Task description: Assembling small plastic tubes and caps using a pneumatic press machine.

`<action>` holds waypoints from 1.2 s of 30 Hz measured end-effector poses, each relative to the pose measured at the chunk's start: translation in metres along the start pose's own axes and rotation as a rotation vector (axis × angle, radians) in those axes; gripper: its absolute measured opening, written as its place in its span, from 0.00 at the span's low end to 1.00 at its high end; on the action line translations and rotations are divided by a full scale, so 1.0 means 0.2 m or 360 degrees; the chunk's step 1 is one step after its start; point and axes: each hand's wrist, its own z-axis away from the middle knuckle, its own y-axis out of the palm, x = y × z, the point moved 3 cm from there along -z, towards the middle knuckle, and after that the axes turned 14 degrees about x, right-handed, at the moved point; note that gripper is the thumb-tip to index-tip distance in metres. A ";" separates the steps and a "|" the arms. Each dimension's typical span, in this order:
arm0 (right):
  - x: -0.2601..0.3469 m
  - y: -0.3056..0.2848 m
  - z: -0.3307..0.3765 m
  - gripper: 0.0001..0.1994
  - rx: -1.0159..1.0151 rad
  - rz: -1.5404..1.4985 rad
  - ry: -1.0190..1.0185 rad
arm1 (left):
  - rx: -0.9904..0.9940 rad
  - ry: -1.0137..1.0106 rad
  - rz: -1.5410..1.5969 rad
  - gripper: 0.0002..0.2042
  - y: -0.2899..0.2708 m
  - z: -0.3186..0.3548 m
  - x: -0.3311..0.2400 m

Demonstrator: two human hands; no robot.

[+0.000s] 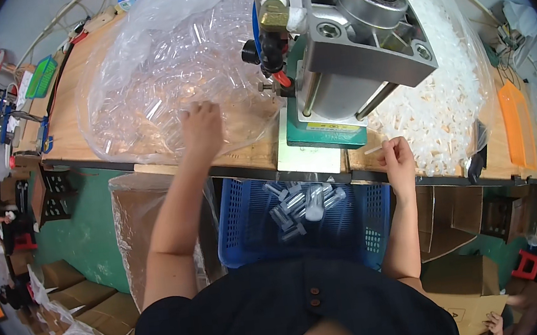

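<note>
My left hand (202, 127) reaches over the near edge of a heap of clear plastic tubes (162, 107) in a spread transparent bag. Its fingers are bent and slightly apart, with no tube visibly gripped. At the right of the press, my right hand (398, 158) is closed, thumb and fingers pinching a small slim white plastic piece (374, 150). Beside it lies a large heap of small white plastic pieces (435, 115). Between my hands stands the metal press (360, 44) on a green base (324, 136). Its tooling underneath is hidden.
Below the table edge, a blue plastic basket (240, 237) holds several clear tubes (299, 207). Cardboard boxes (446, 213) flank it. An orange tray (517, 126) lies at the table's right end, a green basket (41, 77) far left. Another person's hand (494, 324) touches a carton at lower right.
</note>
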 end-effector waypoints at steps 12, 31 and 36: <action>0.32 0.55 0.08 0.14 0.0785 -0.2141 -0.0331 | 0.0264 0.0751 0.3195 0.20 0.07 0.28 -0.64; 0.07 0.05 -0.26 0.16 -0.0374 0.1431 0.0061 | 0.0830 0.0868 0.1296 0.34 0.07 0.10 -0.68; 0.07 0.05 -0.20 0.12 -0.0587 0.1497 -0.0426 | -0.0332 -0.0437 0.0536 0.34 0.05 0.11 -0.20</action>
